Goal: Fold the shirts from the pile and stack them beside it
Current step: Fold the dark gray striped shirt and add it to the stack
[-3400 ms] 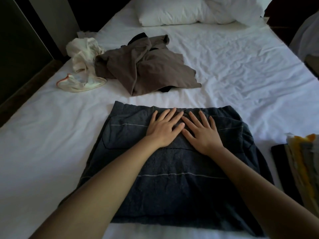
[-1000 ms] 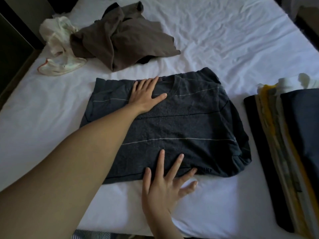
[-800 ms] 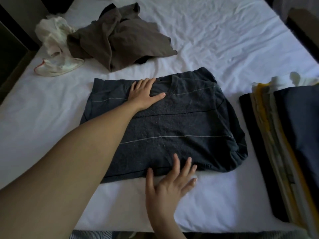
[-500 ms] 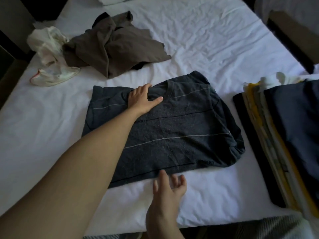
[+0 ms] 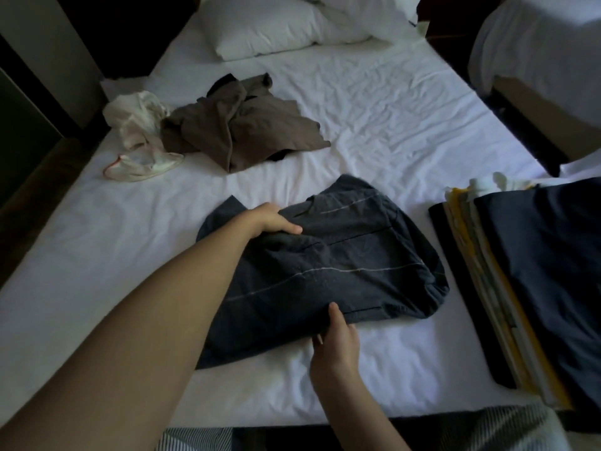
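A folded dark grey shirt with thin pale stripes (image 5: 351, 255) lies on the white bed (image 5: 406, 118). My left hand (image 5: 271, 219) grips its far left edge, fingers tucked under the cloth and thumb on top. My right hand (image 5: 336, 340) grips its near edge, thumb on top and fingers under. The shirt's left side is bunched and raised off the sheet. A pile of unfolded clothes sits at the back left: a brown shirt (image 5: 240, 131) and a cream garment (image 5: 140, 125). A stack of folded shirts (image 5: 533, 278) stands at the right, a dark navy one on top.
Two white pillows (image 5: 286, 24) lie at the head of the bed. A second bed (image 5: 536, 50) stands at the far right across a dark gap. A dark wall and floor run along the left side. Striped fabric (image 5: 507, 424) shows at the bottom edge.
Both hands were flat on the shirt, then slid to its edges. Now they grip it, and its left side has lifted and shifted right, towards the stack.
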{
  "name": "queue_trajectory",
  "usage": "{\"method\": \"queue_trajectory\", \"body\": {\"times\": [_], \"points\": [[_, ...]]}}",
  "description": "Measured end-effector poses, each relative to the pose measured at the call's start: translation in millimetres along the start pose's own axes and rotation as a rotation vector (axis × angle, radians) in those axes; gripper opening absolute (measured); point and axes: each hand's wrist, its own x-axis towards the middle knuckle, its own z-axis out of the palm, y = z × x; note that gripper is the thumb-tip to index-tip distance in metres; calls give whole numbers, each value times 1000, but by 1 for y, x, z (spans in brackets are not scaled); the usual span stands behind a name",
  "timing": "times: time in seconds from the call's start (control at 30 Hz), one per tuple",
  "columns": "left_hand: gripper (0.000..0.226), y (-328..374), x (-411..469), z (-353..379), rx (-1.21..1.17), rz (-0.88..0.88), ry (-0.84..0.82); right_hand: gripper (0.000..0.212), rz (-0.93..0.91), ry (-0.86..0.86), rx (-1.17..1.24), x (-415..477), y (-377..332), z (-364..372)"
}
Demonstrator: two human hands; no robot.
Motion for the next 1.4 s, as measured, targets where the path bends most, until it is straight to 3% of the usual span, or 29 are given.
{"method": "queue_trajectory", "body": {"times": [0.13,0.27,0.4,0.63,0.73,0.83,0.93,1.0,1.1,1.17,1.2,1.27,1.33,1.4], "points": [[43,-4,-43,-19,-462,19,-51,13,-171,-155,-31,-6,-40,-16],[7,6,-91,-53,-713,112,45,18,-323,-370,-96,-9,-105,-14],[10,17,-129,-90,-771,121,107,33,-413,-459,-338,-8,-174,9],[14,18,-150,-105,-805,-70,200,39,-456,-507,-764,-13,-238,68],[14,35,-154,-114,-919,50,273,41,-551,-554,-797,-19,-258,94],[17,41,-153,-122,-982,245,468,45,-667,-609,-845,-17,-272,99],[35,33,-155,-108,-870,381,657,43,-715,-675,-900,-7,-271,79],[42,18,-159,-78,-818,422,694,31,-708,-680,-882,2,-256,56],[33,-39,-162,-6,-794,344,655,17,-588,-707,-857,20,-206,0],[29,-91,-168,53,-801,207,582,54,-467,-701,-952,43,-161,-55],[32,-115,-171,81,-780,144,549,51,-402,-667,-1000,49,-139,-80],[50,-149,-180,121,-630,68,525,19,-369,-645,-1016,55,-106,-115],[73,-155,-184,128,-516,65,502,25,-398,-570,-977,53,-99,-118],[59,-146,-183,117,-622,64,428,30,-396,-575,-950,46,-104,-107]]}}
